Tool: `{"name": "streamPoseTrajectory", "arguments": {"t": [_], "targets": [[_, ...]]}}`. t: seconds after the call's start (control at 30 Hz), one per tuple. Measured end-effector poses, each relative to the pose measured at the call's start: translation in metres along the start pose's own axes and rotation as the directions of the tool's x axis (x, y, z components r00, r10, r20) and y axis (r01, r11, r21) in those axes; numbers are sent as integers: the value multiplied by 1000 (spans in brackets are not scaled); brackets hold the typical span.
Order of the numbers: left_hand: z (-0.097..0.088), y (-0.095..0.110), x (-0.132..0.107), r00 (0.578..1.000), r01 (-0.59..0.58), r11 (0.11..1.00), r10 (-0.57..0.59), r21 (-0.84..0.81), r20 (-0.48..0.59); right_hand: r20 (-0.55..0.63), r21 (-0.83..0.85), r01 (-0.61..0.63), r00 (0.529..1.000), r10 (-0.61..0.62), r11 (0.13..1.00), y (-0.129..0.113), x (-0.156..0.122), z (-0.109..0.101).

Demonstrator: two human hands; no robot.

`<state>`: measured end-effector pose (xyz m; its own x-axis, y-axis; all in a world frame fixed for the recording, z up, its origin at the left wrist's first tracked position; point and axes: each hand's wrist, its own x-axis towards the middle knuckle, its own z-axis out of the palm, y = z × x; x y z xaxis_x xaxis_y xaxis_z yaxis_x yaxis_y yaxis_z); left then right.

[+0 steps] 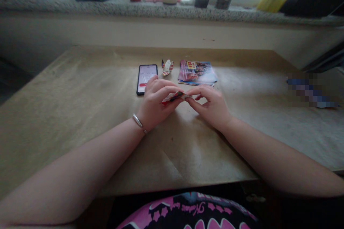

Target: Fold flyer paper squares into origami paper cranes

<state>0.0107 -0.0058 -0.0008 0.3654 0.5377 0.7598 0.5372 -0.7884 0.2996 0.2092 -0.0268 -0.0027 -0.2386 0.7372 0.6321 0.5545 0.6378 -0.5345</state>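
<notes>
Ran open from left hand (156, 101) toward nine o'clock; met phone (146, 74) at eleven, crumpled paper (167, 68) at twelve, cards (197, 73) at two, right hand (213, 104) at three.

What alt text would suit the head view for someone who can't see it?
The left hand and right hand hold a small printed paper over a table. Beyond them lie a phone, a folded paper shape and a stack of printed sheets.

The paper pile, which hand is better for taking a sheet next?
Probably the right hand: it is nearer the paper pile, while the left hand is by the phone. Both hands hold the folded paper, so the right would need to release its grip first.
</notes>
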Motion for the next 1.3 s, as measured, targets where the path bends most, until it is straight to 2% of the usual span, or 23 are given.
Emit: {"name": "streamPoseTrajectory", "arguments": {"t": [0.27,0.43,0.6,0.8,0.9,1.07,1.17,1.3], "targets": [[-2,0,0,1000,-23,1000,23,-4,-16,-33,-34,133,990,-134,990,0,1,-2],[-2,2,1,1000,-16,1000,16,-10,-2,-34,-80,99,994,-102,992,-1,0,-3],[-4,3,2,999,-39,999,38,-32,-35,-36,-105,70,997,-74,992,-3,1,-3],[-3,1,2,994,-53,997,47,-52,-94,-156,-88,122,979,-134,989,-6,3,-8],[-1,0,1,997,-32,999,30,-28,-77,-149,-181,162,970,-190,970,-7,4,-12],[-1,0,0,994,-93,993,88,-73,-68,-98,-322,199,965,-242,925,-6,4,-16],[-1,-1,0,995,-78,989,70,-126,-68,-109,-263,214,962,-250,941,-6,4,-15],[0,-2,0,997,-44,978,31,-203,-67,-89,-43,209,973,-212,977,-3,5,-11]]}}
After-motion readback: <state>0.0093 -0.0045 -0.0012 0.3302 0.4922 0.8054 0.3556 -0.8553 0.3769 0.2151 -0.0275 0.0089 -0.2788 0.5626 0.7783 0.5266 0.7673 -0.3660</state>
